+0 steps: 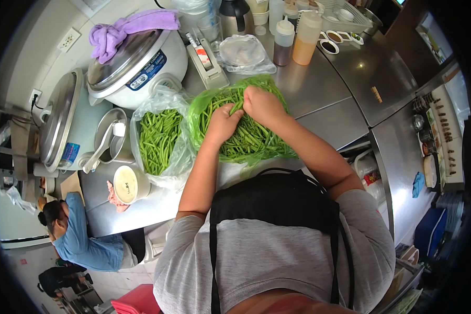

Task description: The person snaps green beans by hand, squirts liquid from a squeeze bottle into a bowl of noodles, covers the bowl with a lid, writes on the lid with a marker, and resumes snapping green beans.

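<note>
Over a green plastic bag (200,104) full of long green beans (251,138), both of my hands are close together. My left hand (225,124) has its fingers closed on green beans near the middle of the bag. Just right of it and a little higher, my right hand (263,106) is curled into a grip around beans, its fingertips partly hidden. To the left stands a clear plastic bag (181,152) holding shorter cut bean pieces (160,138). The two bags sit side by side on the steel counter.
Two large rice cookers (157,63) stand at the left, near a metal pot (121,149) with a white ladle and a lidded tub (125,184). Sauce bottles (304,42) and a tape dispenser (208,68) are at the back. A person in blue (89,235) leans on the counter.
</note>
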Demonstrator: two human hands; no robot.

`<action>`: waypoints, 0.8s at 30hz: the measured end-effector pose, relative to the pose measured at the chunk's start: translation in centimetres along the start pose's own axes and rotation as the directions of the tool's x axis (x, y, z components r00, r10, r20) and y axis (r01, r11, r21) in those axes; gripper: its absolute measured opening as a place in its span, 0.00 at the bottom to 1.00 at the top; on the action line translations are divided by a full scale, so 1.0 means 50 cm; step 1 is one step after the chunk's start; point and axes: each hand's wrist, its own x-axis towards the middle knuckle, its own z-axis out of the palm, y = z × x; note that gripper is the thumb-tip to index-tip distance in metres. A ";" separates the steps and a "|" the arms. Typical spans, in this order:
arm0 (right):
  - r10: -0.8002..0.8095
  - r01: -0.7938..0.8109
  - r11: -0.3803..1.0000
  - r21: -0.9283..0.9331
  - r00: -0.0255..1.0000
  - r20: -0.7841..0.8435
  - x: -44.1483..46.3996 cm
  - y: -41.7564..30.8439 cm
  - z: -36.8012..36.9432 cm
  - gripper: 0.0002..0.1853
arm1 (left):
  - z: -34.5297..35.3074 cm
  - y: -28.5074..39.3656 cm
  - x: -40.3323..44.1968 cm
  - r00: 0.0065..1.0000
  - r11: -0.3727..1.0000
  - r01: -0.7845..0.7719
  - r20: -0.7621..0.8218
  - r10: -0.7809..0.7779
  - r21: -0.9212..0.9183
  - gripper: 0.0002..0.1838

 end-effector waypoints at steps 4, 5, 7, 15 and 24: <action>-0.037 0.049 0.997 -0.059 0.980 0.195 0.033 0.021 0.005 0.06 | -0.037 0.017 -0.016 0.965 0.877 0.223 -0.031 -0.261 -0.426 0.11; -0.034 0.106 0.978 -0.182 0.933 0.358 0.041 0.027 0.008 0.06 | -0.060 0.015 -0.020 0.963 0.920 0.150 -0.158 -0.219 -0.363 0.11; 0.009 0.171 0.939 -0.299 0.855 0.519 0.046 0.035 0.017 0.08 | -0.122 0.006 -0.029 0.919 0.976 0.095 -0.359 -0.162 -0.198 0.12; 0.169 0.192 0.837 -0.512 0.800 0.575 0.048 -0.021 0.038 0.12 | -0.329 -0.126 -0.061 0.744 0.787 0.356 -0.662 0.088 0.505 0.16; 0.062 -0.110 0.990 0.092 0.906 0.418 -0.003 -0.034 -0.035 0.06 | -0.100 -0.012 -0.049 0.976 0.974 0.164 -0.118 -0.183 -0.156 0.13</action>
